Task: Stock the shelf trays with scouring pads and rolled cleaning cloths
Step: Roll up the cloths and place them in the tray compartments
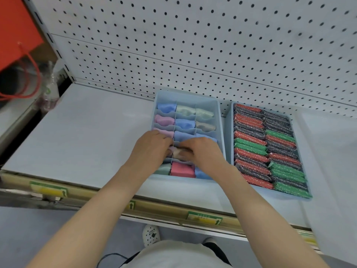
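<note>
A pale blue divided tray (220,120) on the white shelf holds rolled cloths in blue, pink, green, beige and red, one per cell. My left hand (150,146) and my right hand (202,149) meet over a middle cell, both gripping a beige rolled cloth (178,152) that sits partly in that cell. To the right, a second pale blue tray (229,136) is packed with two rows of red, green and grey scouring pads (270,149) standing on edge.
The white shelf (87,136) stretches left of the trays, with a pegboard back wall (193,45). Price-label strips (204,217) run along the front edge. A red bag (17,35) and a plastic bottle (51,86) lie past the shelf's left end.
</note>
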Available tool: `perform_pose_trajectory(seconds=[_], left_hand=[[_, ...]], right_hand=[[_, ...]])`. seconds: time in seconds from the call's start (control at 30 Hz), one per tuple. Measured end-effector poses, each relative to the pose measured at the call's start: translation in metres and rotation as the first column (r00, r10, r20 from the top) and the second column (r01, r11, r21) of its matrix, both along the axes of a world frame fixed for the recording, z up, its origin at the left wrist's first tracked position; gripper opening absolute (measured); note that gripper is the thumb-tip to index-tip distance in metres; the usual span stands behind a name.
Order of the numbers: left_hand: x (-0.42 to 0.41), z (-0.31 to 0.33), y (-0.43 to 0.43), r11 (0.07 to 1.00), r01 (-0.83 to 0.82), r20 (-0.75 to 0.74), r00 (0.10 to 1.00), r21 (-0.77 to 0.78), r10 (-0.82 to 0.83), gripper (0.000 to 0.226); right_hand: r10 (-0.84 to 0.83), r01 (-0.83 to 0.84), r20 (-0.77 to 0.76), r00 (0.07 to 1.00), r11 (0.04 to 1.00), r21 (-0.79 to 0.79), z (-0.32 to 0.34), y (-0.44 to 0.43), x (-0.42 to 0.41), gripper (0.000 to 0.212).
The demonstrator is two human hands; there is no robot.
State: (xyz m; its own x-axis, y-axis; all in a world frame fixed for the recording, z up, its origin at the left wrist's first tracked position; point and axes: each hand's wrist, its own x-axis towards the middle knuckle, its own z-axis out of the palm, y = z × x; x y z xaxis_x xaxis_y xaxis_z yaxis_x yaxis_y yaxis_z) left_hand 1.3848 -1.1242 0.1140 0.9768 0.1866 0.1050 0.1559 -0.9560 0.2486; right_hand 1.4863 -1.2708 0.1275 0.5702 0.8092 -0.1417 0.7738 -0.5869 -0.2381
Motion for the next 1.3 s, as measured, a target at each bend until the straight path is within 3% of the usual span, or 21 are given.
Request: perform_pose_trajectory(seconds=[0.1,0.17,0.27,0.33,0.4,0.53,0.63,0.7,0.8,0.93,1.1,1.17,1.23,1.3], left_hand=[[-0.005,0.006,-0.006,0.998,-0.015,0.060,0.998,-0.057,0.019,0.015],[0.001,0.010,-0.015,0.997,0.027,0.060,0.998,-0.075,-0.022,0.021],[0.019,0.014,-0.031,0.997,0.074,-0.084,0.994,0.001,-0.074,0.015],[0.027,0.012,-0.036,0.998,0.064,-0.228,0.972,0.023,-0.058,0.015],[0.030,0.009,-0.036,0.999,0.037,-0.273,0.961,-0.003,-0.037,0.017],[0.025,0.008,-0.037,0.998,0.018,-0.161,0.987,-0.062,-0.028,0.018],[0.007,0.012,-0.034,0.956,0.102,0.029,0.995,-0.273,-0.098,0.019],[-0.005,0.017,-0.032,0.932,0.187,0.004,0.981,-0.309,-0.196,0.015],[-0.010,0.022,-0.035,0.953,0.221,-0.112,0.962,-0.207,-0.248,0.013],[-0.002,0.030,-0.043,0.972,0.228,-0.175,0.956,-0.062,-0.235,0.007],[-0.003,0.028,-0.044,0.980,0.163,-0.226,0.956,-0.114,-0.185,0.011],[-0.002,0.031,-0.044,0.981,0.148,-0.266,0.948,-0.125,-0.177,0.005],[0.005,0.040,-0.050,0.988,0.130,-0.330,0.932,-0.083,-0.151,0.011],[0.022,0.053,-0.063,0.994,0.093,-0.322,0.941,-0.062,-0.108,0.016]], right_hand=[[-0.112,0.110,0.005,0.994,0.983,0.145,0.022,-0.030,0.013,0.018],[-0.090,0.089,0.065,0.994,0.996,0.013,0.028,-0.042,0.019,0.018],[-0.003,0.036,0.175,0.985,0.982,-0.183,0.020,-0.039,0.015,0.021],[0.008,0.048,0.244,0.970,0.974,-0.220,0.015,-0.034,0.012,0.020],[-0.036,0.097,0.284,0.958,0.974,-0.203,0.013,-0.033,0.013,0.019],[-0.051,0.097,0.244,0.968,0.979,-0.179,0.014,-0.035,0.012,0.019],[-0.061,0.058,0.116,0.991,0.998,0.035,0.019,-0.052,0.007,0.011],[-0.014,0.008,0.068,0.998,0.996,0.089,0.024,-0.067,0.000,0.011],[0.092,-0.075,0.142,0.986,0.990,-0.115,0.024,-0.073,-0.013,0.016],[0.134,-0.094,0.199,0.971,0.976,-0.198,0.022,-0.063,-0.014,0.014],[0.135,-0.084,0.194,0.972,0.964,-0.251,0.023,-0.061,-0.014,0.018],[0.127,-0.104,0.138,0.982,0.981,-0.164,0.024,-0.063,-0.014,0.017],[0.031,-0.031,0.000,1.000,0.997,0.074,0.032,-0.076,-0.007,0.016],[-0.134,0.133,-0.019,0.991,0.933,0.335,0.044,-0.101,0.016,0.015]])
